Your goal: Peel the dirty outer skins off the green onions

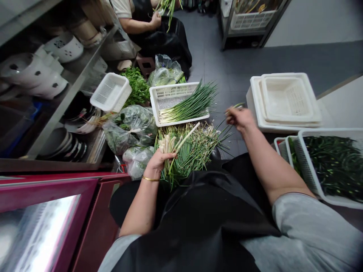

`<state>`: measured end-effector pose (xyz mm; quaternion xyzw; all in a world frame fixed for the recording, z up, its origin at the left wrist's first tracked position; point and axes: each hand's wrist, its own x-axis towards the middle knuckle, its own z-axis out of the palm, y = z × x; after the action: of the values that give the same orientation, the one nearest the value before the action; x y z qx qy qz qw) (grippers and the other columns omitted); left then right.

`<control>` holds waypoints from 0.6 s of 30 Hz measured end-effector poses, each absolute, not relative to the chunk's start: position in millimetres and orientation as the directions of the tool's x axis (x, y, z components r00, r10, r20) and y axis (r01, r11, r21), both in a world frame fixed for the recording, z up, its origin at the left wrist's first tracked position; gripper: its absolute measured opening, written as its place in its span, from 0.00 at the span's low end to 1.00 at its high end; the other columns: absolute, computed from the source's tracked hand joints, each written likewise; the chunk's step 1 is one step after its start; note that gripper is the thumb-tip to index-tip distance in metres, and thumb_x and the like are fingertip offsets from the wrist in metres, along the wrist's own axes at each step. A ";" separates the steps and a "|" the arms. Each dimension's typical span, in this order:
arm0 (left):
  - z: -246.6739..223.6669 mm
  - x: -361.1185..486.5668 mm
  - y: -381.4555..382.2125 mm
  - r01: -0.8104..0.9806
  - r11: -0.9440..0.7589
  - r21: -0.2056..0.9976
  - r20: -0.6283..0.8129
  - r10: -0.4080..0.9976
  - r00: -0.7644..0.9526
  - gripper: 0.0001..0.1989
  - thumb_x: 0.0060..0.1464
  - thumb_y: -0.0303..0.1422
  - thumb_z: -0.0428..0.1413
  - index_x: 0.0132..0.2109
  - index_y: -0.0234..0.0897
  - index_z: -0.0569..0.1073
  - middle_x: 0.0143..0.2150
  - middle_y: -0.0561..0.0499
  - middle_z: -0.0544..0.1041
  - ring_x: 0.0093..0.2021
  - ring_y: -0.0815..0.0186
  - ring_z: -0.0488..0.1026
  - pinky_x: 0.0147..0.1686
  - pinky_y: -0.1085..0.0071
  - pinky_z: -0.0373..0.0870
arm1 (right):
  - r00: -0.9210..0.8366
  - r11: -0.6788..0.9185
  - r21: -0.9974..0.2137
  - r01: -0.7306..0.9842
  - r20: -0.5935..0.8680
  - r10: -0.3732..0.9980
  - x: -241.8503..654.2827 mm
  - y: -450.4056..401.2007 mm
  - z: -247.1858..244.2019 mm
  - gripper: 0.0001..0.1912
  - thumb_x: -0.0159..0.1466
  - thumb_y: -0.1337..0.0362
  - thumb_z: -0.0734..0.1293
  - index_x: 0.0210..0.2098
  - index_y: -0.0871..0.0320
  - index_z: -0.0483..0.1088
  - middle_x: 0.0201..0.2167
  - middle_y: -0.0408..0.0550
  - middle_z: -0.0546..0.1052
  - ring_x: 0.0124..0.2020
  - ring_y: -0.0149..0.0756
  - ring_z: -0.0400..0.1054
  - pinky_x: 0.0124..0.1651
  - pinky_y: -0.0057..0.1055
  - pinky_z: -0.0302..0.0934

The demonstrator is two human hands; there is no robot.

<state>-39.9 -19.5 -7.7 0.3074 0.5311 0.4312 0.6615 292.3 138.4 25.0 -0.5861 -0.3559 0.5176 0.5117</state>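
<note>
L hand (161, 158) gripping scallion bunch (168, 145) above loose greens (195, 145).

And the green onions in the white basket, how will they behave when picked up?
The green onions would likely hold fairly straight near their pale ends, while the thin leaf tips, fanned past the rim of the basket, may droop. No tie shows around them, so single stalks could slip out.
</note>
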 end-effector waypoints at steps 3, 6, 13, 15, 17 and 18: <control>-5.8 -37.8 -18.3 -0.236 0.452 0.860 -0.453 0.890 0.051 0.17 0.30 0.31 0.70 0.30 0.32 0.74 0.23 0.51 0.74 0.22 0.68 0.69 0.17 0.76 0.58 | -0.045 -0.387 -0.922 0.001 -0.387 0.921 264.9 113.8 18.1 0.18 0.54 0.54 0.75 0.32 0.61 0.68 0.21 0.47 0.73 0.22 0.30 0.68 0.26 0.27 0.64; -1.4 -35.3 -17.9 -0.207 0.429 0.879 -0.428 0.902 0.053 0.17 0.31 0.30 0.70 0.30 0.32 0.74 0.24 0.50 0.74 0.22 0.68 0.70 0.18 0.76 0.59 | -0.339 -0.308 -0.951 0.015 -0.295 0.893 228.0 99.7 28.5 0.27 0.58 0.46 0.69 0.47 0.59 0.68 0.35 0.51 0.78 0.36 0.35 0.74 0.39 0.32 0.70; 27.4 -20.4 -8.1 -0.290 0.338 0.895 -0.346 0.938 0.027 0.21 0.33 0.29 0.69 0.38 0.34 0.74 0.32 0.50 0.77 0.27 0.66 0.75 0.18 0.77 0.62 | -0.634 0.358 -0.925 0.125 0.203 0.746 112.8 81.8 79.7 0.21 0.64 0.50 0.61 0.46 0.59 0.72 0.46 0.47 0.77 0.51 0.37 0.70 0.58 0.42 0.61; 40.8 -21.4 -4.9 -0.302 0.307 0.903 -0.323 0.946 -0.005 0.18 0.34 0.29 0.69 0.36 0.33 0.74 0.28 0.51 0.76 0.26 0.67 0.74 0.19 0.77 0.64 | -0.688 0.444 -0.889 0.106 0.257 0.679 92.5 75.7 97.1 0.22 0.63 0.50 0.60 0.47 0.57 0.73 0.47 0.44 0.76 0.53 0.37 0.68 0.59 0.41 0.60; 59.1 -38.7 -11.1 -0.294 0.274 0.916 -0.296 0.955 -0.030 0.15 0.35 0.30 0.69 0.33 0.32 0.75 0.26 0.51 0.75 0.25 0.67 0.73 0.21 0.75 0.67 | -0.718 0.458 -0.889 0.013 0.311 0.623 89.9 83.2 110.3 0.24 0.63 0.49 0.57 0.51 0.55 0.71 0.48 0.40 0.76 0.52 0.34 0.70 0.56 0.37 0.61; 70.8 -56.0 -19.7 -0.293 0.268 0.918 -0.291 0.956 -0.039 0.14 0.36 0.31 0.69 0.32 0.31 0.75 0.27 0.50 0.76 0.27 0.66 0.73 0.22 0.73 0.69 | -0.713 0.432 -0.901 -0.031 0.323 0.623 95.4 94.1 111.3 0.25 0.64 0.50 0.56 0.53 0.54 0.70 0.48 0.39 0.75 0.49 0.32 0.71 0.53 0.35 0.63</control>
<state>-56.0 -19.7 70.8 0.3257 0.5092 0.5101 0.6120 95.4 94.1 111.3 -0.1899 -0.7799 0.4980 0.3280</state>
